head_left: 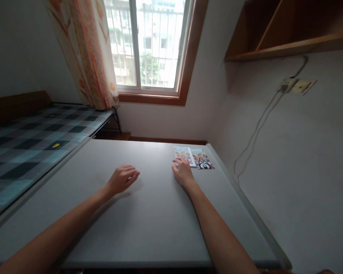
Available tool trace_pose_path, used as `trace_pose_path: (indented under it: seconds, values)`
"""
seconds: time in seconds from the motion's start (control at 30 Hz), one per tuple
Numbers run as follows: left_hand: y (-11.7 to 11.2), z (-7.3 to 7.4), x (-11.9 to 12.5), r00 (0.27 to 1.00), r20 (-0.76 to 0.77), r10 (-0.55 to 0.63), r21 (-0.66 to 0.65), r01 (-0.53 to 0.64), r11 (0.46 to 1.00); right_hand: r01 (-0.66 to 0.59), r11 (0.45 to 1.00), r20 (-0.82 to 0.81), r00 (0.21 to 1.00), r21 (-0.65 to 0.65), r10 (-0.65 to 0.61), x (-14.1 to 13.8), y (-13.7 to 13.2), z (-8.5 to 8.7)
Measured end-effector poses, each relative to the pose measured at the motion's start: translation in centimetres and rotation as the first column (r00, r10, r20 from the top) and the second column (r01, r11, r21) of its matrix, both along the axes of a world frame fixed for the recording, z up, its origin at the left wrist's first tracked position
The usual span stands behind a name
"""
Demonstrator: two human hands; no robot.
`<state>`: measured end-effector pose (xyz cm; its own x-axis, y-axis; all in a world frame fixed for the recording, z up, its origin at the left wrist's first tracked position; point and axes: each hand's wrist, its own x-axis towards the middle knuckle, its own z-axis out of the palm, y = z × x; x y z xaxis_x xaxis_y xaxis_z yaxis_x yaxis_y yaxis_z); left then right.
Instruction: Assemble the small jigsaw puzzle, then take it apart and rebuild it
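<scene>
Over the middle of a white table (148, 228), my left hand (122, 179) is raised slightly, its fingers loosely bent and nothing in it. Farther right, my right hand (183, 172) has its fingers apart at the near edge of a colourful printed card (183, 151). Its fingertips overlap the card; whether they press on it I cannot tell. Right beside that lies a second, brightly printed card (201, 156) with a dark blue cartoon figure at its lower edge. Both cards lie flat near the table's far right corner, and my hand covers part of the left one.
A bed with a checked cover (60, 129) stands to the left. Behind the table are a window (157, 45) and a patterned curtain (94, 57). On the right wall are a wooden shelf (291, 43), a power socket (298, 86) and hanging cables (255, 131).
</scene>
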<state>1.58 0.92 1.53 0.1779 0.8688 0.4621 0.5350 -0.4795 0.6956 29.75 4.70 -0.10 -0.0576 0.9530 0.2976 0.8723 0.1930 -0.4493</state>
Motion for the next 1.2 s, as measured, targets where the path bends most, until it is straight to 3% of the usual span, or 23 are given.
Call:
trace_pose_path:
  seconds: [0.07, 0.2, 0.37, 0.43, 0.63, 0.93, 1.0, 1.07, 1.2]
  values:
    - [0.4, -0.8, 2.4, 0.938, -0.304, -0.165, 0.044, 0.187, 0.981, 0.050, 0.999, 0.052, 0.997, 0.019, -0.051, 0.4, 0.0, -0.5]
    - [1.0, -2.1, 2.5, 0.859, -0.495, -0.133, 0.105, 0.211, 0.972, 0.113, 0.994, 0.139, 0.984, -0.012, -0.110, 0.5, -0.5, -1.2]
    - [1.0, -3.0, 0.0, 0.922, -0.382, 0.056, 0.152, 0.003, 0.988, 0.141, 0.988, 0.202, 0.971, -0.057, -0.127, -0.1, -0.7, -1.6]
    - [0.9, -3.1, -0.1, 0.936, -0.342, 0.080, 0.134, -0.036, 0.990, 0.152, 0.985, 0.228, 0.965, -0.076, -0.131, -0.3, -0.7, -1.7]
    - [0.4, -2.8, 0.9, 0.908, -0.418, 0.021, 0.070, 0.009, 0.998, 0.153, 0.982, 0.279, 0.953, -0.108, -0.117, -0.3, -0.8, -1.6]
    - [0.9, -2.8, 0.6, 0.912, -0.406, 0.049, 0.022, -0.044, 0.999, 0.066, 0.997, 0.264, 0.963, -0.040, -0.053, 0.2, -0.3, -1.9]
    - [0.7, -2.7, 0.7, 0.922, -0.387, 0.033, -0.004, -0.038, 0.999, 0.107, 0.994, 0.237, 0.966, 0.013, -0.107, 1.3, 0.0, -1.8]
    - [0.5, -2.6, 0.8, 0.932, -0.362, 0.020, -0.033, -0.034, 0.999, 0.239, 0.969, 0.198, 0.949, 0.060, -0.246, 3.0, 0.4, -1.7]
    - [0.4, -2.6, 0.8, 0.939, -0.342, 0.018, -0.056, -0.039, 0.998, 0.499, 0.862, 0.151, 0.848, 0.094, -0.508, 6.9, 0.8, -1.8]
